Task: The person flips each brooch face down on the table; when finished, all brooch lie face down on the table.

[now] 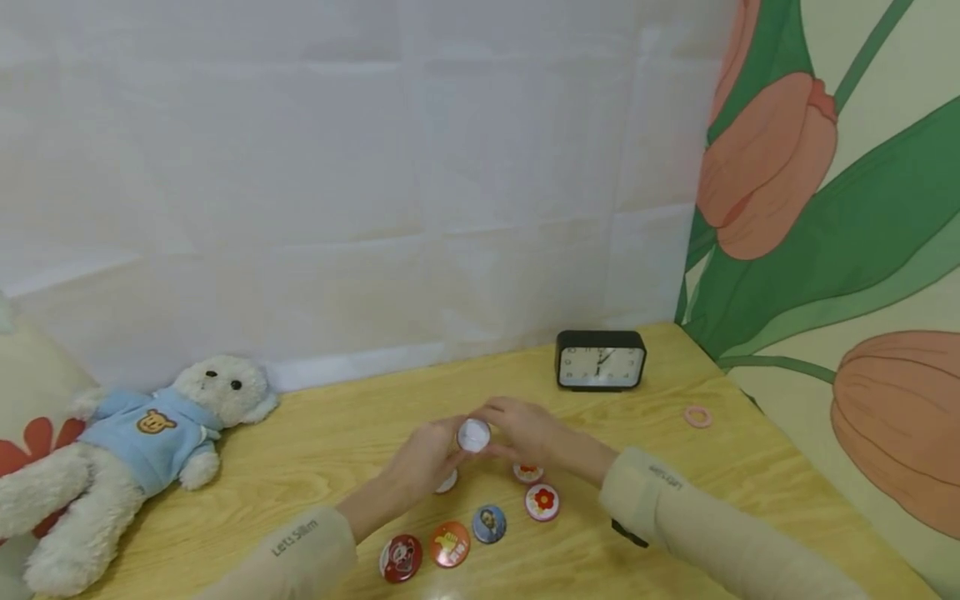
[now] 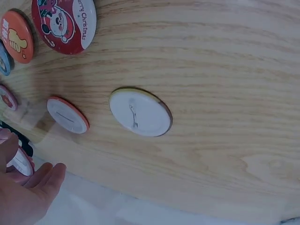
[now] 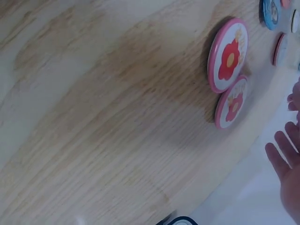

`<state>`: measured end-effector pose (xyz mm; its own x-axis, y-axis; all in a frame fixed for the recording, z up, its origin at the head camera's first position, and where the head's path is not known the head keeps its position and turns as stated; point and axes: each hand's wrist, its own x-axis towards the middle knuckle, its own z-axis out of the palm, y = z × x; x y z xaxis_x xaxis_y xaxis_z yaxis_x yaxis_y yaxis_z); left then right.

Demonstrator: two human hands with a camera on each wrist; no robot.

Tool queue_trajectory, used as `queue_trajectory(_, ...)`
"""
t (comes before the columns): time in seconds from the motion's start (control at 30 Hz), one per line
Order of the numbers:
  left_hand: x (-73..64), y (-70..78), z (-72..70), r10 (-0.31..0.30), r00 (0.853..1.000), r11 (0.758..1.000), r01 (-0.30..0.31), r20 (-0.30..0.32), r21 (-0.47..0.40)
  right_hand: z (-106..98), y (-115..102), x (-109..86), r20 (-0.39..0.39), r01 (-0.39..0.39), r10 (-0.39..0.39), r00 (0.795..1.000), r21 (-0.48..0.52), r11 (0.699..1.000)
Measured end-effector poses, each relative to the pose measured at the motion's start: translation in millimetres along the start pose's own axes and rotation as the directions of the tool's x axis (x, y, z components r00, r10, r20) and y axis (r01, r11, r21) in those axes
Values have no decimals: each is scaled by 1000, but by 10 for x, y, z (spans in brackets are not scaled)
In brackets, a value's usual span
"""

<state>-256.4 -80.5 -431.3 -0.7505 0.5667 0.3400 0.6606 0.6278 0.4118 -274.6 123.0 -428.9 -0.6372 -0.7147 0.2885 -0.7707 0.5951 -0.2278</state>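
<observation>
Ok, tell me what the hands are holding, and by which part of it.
A round badge, its white back showing in the head view, held by its rim between the left hand and the right hand.

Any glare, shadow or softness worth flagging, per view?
Head: evenly lit but soft, clock numerals indistinct, small glare spot on the table at the bottom edge; left wrist: dim, yet the pin on the central badge is discernible; right wrist: also dim, soft shadow left of the upper flower badge.
</observation>
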Motion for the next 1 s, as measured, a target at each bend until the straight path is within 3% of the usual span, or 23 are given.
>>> queue_trajectory(0.3,-57,-27,171,27,995,999,-31,92,43,122,-21,8,170,-77,70,983,33,997)
queue_trajectory(0.47,-78,-8,202,-32,987,999,28,157,32,193,-2,-3,227,-99,90,970,30,995)
queue_trajectory(0.7,-106,7,225,-79,977,997,76,196,23,215,1,-38,250,-98,103,963,-32,995)
queue_trajectory(1.0,-127,-6,267,-66,978,998,63,198,22,206,-8,-93,253,-87,96,963,-45,995)
